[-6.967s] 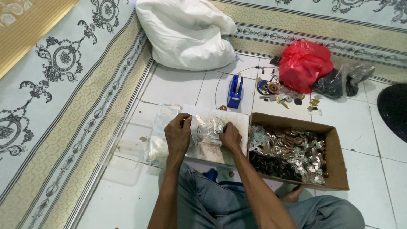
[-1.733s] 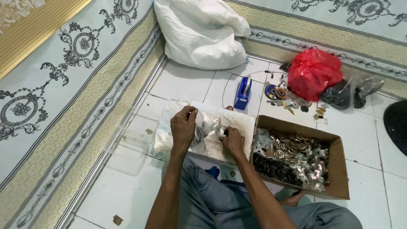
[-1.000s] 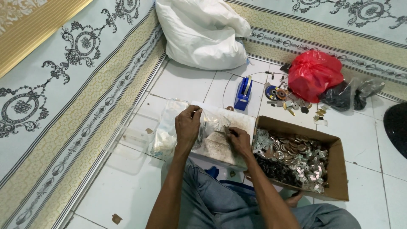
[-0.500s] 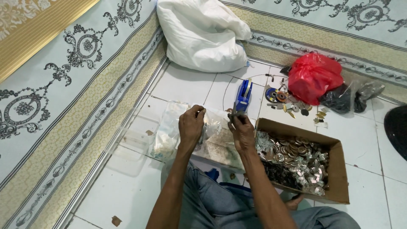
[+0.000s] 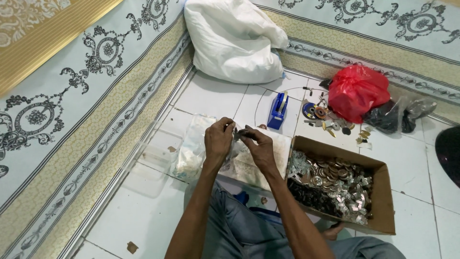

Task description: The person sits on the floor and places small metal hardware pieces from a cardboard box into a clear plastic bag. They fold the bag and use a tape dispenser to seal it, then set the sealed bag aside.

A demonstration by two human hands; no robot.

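My left hand (image 5: 218, 140) and my right hand (image 5: 258, 146) meet above a clear plastic bag (image 5: 194, 151) that lies on the tiled floor in front of my knees. Between the fingertips of both hands sits a small dark metal part (image 5: 240, 134); both hands pinch it. To my right stands an open cardboard box (image 5: 383, 192) filled with several small shiny metal pieces (image 5: 335, 180) and dark ones.
A blue tape dispenser (image 5: 278, 110) stands beyond my hands. A white stuffed sack (image 5: 235, 41) lies at the back, a red plastic bag (image 5: 357, 91) and a dark bag (image 5: 390, 120) at the right. Patterned mats (image 5: 72, 110) border the tiles.
My hands have lifted from the plastic bag and come together, now pinching a small part between them. The view has shifted slightly.
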